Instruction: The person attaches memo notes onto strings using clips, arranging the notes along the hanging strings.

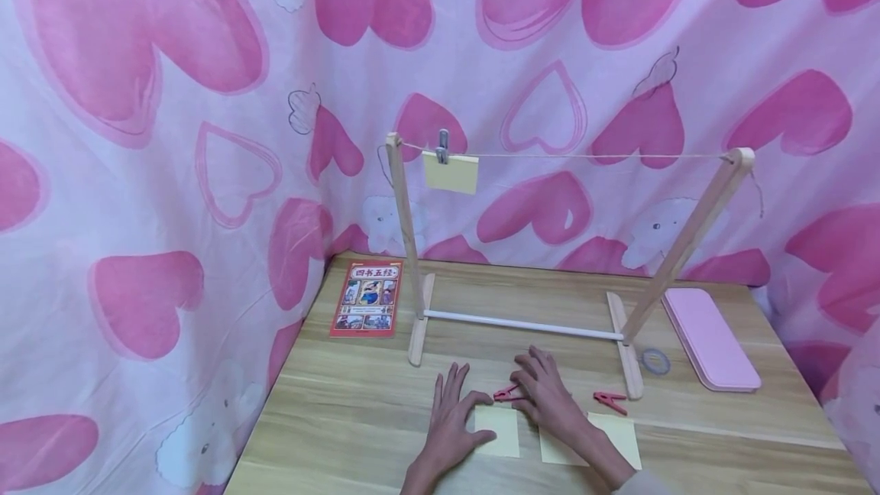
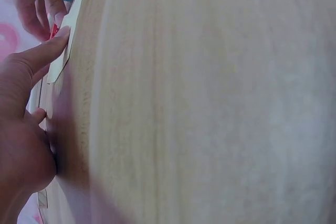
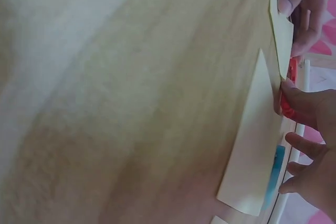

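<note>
My right hand (image 1: 550, 397) pinches a red clothespin (image 3: 287, 106) between thumb and fingers, low over the table. The clothespin lies right at the upper edge of a pale yellow paper note (image 1: 505, 434). My left hand (image 1: 450, 422) rests its thumb on that note, index finger bent near its top edge and the other fingers spread. More yellow notes (image 1: 621, 434) lie partly beneath the right forearm. A second red clothespin (image 1: 609, 402) sits just above them. Under the right hand, a blue piece (image 3: 274, 174) shows in the right wrist view.
A wooden stand (image 1: 670, 250) with a string (image 1: 584, 156) and a white bottom rod (image 1: 522, 324) stands behind the hands. A grey clip (image 1: 443, 147) holds a yellow note (image 1: 454, 176) on the string. A red book (image 1: 367, 300), pink case (image 1: 715, 338) and clear ring (image 1: 655, 361) lie around it.
</note>
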`<state>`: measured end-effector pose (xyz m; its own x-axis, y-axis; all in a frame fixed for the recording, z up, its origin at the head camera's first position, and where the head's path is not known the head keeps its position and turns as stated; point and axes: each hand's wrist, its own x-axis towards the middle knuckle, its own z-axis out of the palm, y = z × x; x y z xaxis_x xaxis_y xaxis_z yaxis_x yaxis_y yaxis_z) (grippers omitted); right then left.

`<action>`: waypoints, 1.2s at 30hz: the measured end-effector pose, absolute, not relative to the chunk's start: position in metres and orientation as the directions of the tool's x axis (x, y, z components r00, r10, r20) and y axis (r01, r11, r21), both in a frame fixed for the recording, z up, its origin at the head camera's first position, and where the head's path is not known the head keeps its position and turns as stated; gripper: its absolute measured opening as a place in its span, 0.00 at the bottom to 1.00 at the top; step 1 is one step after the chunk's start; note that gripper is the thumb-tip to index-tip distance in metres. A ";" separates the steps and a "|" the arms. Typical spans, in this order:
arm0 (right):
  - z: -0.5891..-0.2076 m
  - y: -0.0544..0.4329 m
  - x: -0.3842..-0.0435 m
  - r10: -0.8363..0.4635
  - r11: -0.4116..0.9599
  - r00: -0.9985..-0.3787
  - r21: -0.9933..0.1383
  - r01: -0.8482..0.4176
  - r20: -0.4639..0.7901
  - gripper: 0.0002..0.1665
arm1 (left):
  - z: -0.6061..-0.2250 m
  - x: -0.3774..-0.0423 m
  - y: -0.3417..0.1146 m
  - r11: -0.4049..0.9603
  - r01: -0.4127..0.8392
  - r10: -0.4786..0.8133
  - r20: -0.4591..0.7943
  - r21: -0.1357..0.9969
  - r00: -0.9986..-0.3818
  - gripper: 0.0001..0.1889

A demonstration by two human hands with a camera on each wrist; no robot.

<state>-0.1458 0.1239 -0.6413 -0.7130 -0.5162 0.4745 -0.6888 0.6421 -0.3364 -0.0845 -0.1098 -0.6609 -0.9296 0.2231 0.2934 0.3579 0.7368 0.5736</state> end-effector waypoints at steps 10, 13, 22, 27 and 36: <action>-0.646 0.129 -0.146 -0.485 0.620 -0.676 -0.327 -0.713 0.555 0.25 | -0.663 -0.090 -0.110 0.700 0.337 0.196 0.284 0.630 -0.939 0.22; -0.646 0.132 -0.145 -0.459 0.630 -0.691 -0.345 -0.696 0.558 0.26 | -0.660 -0.090 -0.109 0.701 0.306 0.180 0.255 0.645 -0.950 0.21; -0.645 0.134 -0.144 -0.439 0.634 -0.755 -0.428 -0.644 0.486 0.23 | -0.663 -0.091 -0.108 0.689 0.334 0.140 0.334 0.643 -0.932 0.11; -0.646 0.135 -0.143 -0.416 0.623 -0.776 -0.473 -0.623 0.475 0.22 | -0.668 -0.091 -0.108 0.630 0.412 0.130 0.433 0.658 -0.892 0.08; -0.636 0.135 -0.140 -0.390 0.479 -0.835 -0.689 -0.544 0.389 0.17 | -0.658 -0.077 -0.120 0.281 0.143 -0.074 0.170 0.949 -0.983 0.06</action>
